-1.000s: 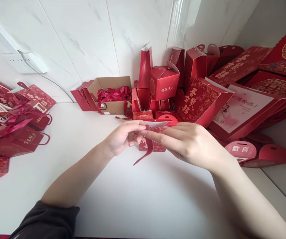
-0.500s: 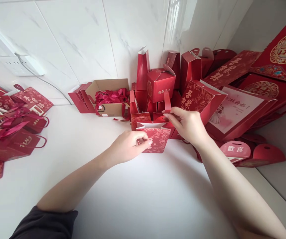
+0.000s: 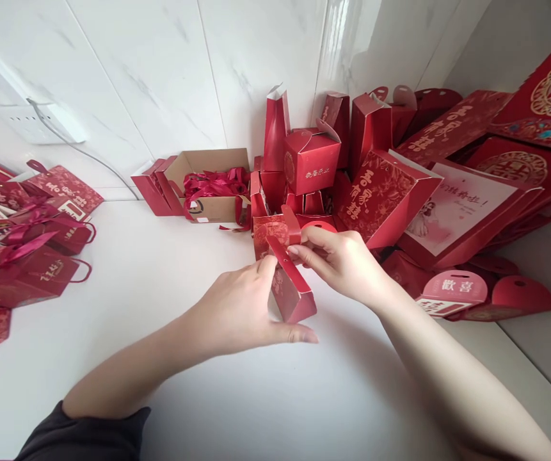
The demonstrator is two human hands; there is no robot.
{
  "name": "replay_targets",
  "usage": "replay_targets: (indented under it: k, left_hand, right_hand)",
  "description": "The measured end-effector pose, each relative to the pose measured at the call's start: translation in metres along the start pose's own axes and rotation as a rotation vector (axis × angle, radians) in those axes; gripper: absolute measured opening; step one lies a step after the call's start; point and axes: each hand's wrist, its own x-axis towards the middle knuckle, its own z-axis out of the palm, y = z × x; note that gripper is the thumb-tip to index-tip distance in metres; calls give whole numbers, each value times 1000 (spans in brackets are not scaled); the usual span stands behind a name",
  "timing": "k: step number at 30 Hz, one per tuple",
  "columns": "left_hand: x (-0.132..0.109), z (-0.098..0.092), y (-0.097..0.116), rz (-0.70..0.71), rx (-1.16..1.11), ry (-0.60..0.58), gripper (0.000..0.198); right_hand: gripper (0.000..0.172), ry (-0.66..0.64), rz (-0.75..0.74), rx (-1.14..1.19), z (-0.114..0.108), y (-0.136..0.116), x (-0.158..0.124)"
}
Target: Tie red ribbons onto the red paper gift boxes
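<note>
Well, furthest left on my white table (image 3: 198, 403) sits a heap of red boxes (image 3: 39, 275), several with dark pink bows on top. Beyond them, on the wall (image 3: 160, 64), is a socket (image 3: 39, 123), and from it a cable (image 3: 87, 162) slopes down to the right. Near me on the left, a black sleeve (image 3: 97, 429) bunches around my arm. Next, far back, a brown carton (image 3: 222, 208) holds tangled ribbon (image 3: 215, 186).

Right of that and nearer comes my left hand (image 3: 246, 304), against the left side of the small red box (image 3: 299, 306). Its thumb sticks out to the right, clear of the box; the other fingertips are partly hidden, so I can't tell how firmly they grip. The box is in the middle, between my hands, its narrow end turned near and right. A red strap (image 3: 293, 224) curls at its far side. Farther back, a cube (image 3: 314, 163) bears gold lettering.

My right hand (image 3: 340, 259) pinches the strap between thumb and finger. On the right, large boxes lean together, one with a white card (image 3: 467, 205); nearer, a pink flap (image 3: 456, 288) shows white characters.
</note>
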Motion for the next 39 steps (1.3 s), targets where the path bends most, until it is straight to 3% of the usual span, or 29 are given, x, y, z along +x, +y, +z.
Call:
replay_targets:
  k: [5, 9, 11, 14, 16, 19, 23, 26, 29, 32, 39]
  left_hand:
    - [-9, 13, 12, -53, 202, 104, 75]
    - [-4, 12, 5, -65, 259, 204, 25]
    - [3, 8, -4, -38, 178, 252, 12]
    - [19, 5, -19, 59, -11, 405, 13]
    - [32, 7, -27, 147, -149, 456, 13]
    - [47, 13, -38, 172, -362, 422, 17]
    - [58, 18, -49, 185, -564, 243, 33]
    - [59, 16, -54, 169, -456, 197, 40]
    - [57, 13, -53, 180, -352, 155, 32]
    - [56, 15, -50, 233, -373, 163, 28]
    - [60, 33, -57, 379, -584, 229, 48]
  right_hand:
    - [21, 26, -64, -3, 2, -14, -7]
    - [18, 50, -110, 2, 10, -18, -9]
    - [18, 166, -156, -52, 15, -15, -9]
    - [11, 432, -270, -240, 21, -6, -7]
    - [3, 530, -342, -299, 25, 3, -5]
    - [7, 578, -387, -319, 30, 18, -1]
    - [8, 544, -376, -400, 39, 33, 3]
    - [8, 495, -460, -479, 42, 40, 4]
    - [9, 474, -523, -560, 42, 41, 5]
    - [10, 490, -524, -578, 40, 42, 5]
    - [6, 545, -392, -446, 38, 45, 2]
